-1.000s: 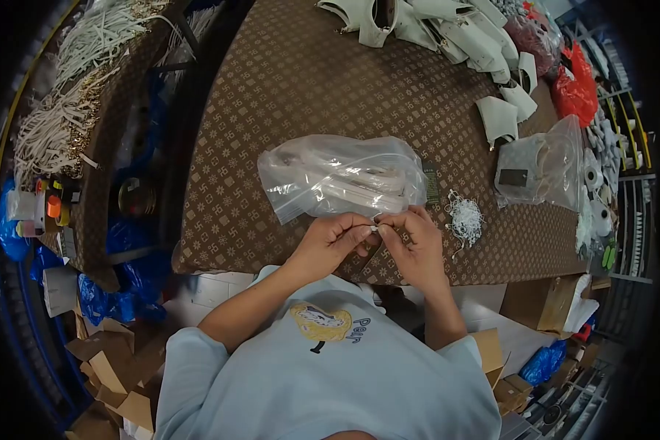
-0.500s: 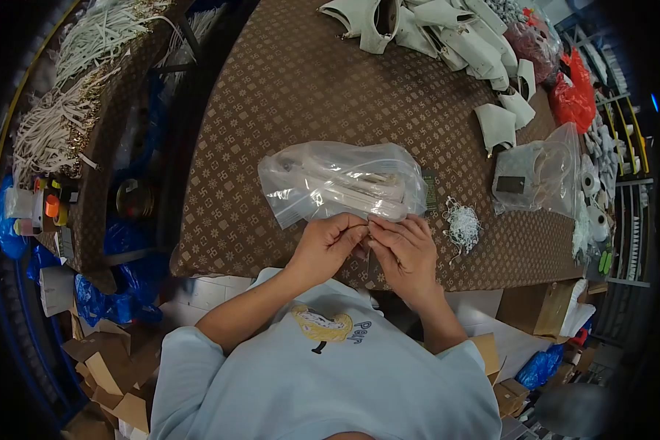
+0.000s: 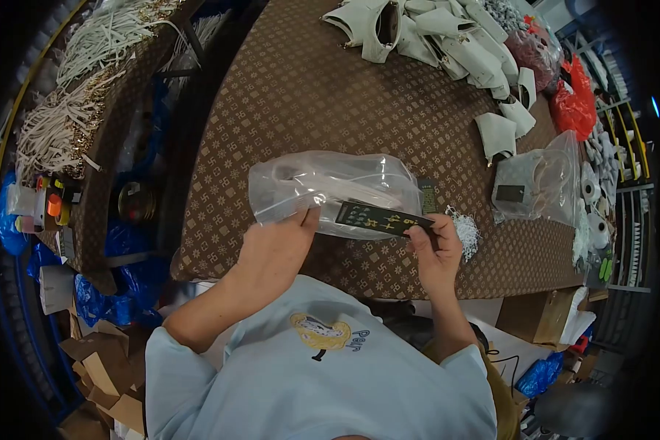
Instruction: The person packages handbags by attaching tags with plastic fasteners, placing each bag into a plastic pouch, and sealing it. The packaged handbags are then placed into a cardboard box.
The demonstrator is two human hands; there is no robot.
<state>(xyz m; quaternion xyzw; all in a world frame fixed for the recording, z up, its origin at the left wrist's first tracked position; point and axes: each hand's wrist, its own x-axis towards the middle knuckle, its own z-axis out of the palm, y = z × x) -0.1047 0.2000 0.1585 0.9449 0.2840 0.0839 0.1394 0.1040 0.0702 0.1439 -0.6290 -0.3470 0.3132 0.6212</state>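
Observation:
A clear plastic bag (image 3: 271,176) with pale items inside lies on the brown patterned table (image 3: 286,95). My left hand (image 3: 275,246) is at the bag's near left edge, fingers together on the plastic. Between thumb and fingers, my right hand (image 3: 438,248) grips the right end of a dark card (image 3: 378,218) with yellow-green characters, tilted over the near side of the bag. A second dark green card (image 3: 427,196) lies flat by the bag's right end. Beyond my right hand is a small heap of white strings (image 3: 467,233).
White leather-like pieces (image 3: 477,55) are piled at the back right. A second clear bag (image 3: 550,176) lies at the right, near a red plastic bag (image 3: 573,103). Pale straps (image 3: 59,132) hang at the left. Cardboard boxes (image 3: 539,312) stand below the table.
My hands have moved apart, left hand to the left and right hand to the right. The dark card now shows in my right hand. The bag has shifted slightly left.

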